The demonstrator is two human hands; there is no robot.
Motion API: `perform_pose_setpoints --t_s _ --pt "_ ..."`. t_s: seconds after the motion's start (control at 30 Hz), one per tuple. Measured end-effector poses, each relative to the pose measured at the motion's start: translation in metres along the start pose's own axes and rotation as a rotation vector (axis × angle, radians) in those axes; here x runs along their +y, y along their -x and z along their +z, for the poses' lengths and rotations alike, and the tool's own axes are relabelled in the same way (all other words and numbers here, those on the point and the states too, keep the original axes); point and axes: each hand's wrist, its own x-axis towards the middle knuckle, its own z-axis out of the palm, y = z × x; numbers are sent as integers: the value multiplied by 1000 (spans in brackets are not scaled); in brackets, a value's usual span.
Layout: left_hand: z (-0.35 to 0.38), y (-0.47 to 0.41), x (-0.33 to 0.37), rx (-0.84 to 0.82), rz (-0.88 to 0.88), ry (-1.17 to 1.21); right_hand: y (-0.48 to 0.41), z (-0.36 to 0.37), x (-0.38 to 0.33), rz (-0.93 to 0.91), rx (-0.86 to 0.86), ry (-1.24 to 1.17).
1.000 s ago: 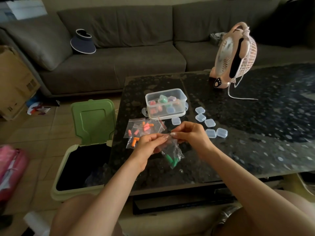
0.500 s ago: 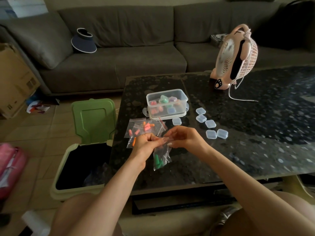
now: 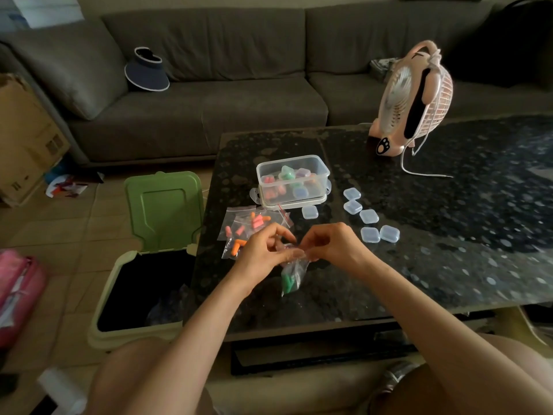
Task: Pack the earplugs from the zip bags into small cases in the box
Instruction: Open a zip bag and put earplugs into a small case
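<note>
My left hand point(image 3: 261, 255) and my right hand point(image 3: 330, 244) both pinch the top edge of a small clear zip bag point(image 3: 293, 275) that hangs between them with green earplugs at its bottom. Behind my left hand lie other zip bags point(image 3: 245, 227) holding orange and pink earplugs. A clear plastic box point(image 3: 293, 181) stands further back, with several filled small cases of different colours inside. Several empty clear small cases point(image 3: 369, 217) lie in a loose row on the table to the right of the box.
The dark speckled table point(image 3: 449, 250) carries a pink desk fan point(image 3: 414, 100) with a white cord at the back right. An open green-lidded bin point(image 3: 143, 289) stands on the floor left of the table. A grey sofa point(image 3: 224, 94) runs behind.
The green-earplug bag has swung from slanting right to hanging straighter under my fingers. Both hands have stayed on its top edge and drawn a little closer together.
</note>
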Motion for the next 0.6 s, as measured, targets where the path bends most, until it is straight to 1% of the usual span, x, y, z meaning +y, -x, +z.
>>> perform_pose_setpoints --t_s 0.1,0.23,0.47,0.6 --pt "-3 -2 -3 -49 79 -88 -2 -2 5 15 22 56" --pt "-3 -2 -7 -40 115 -222 -1 -1 1 -2 -14 79" --pt "-5 -3 -8 -57 142 -237 -1 -2 1 8 -64 93" --pt "-3 -3 -10 -112 185 -261 -2 -4 5 47 -53 47"
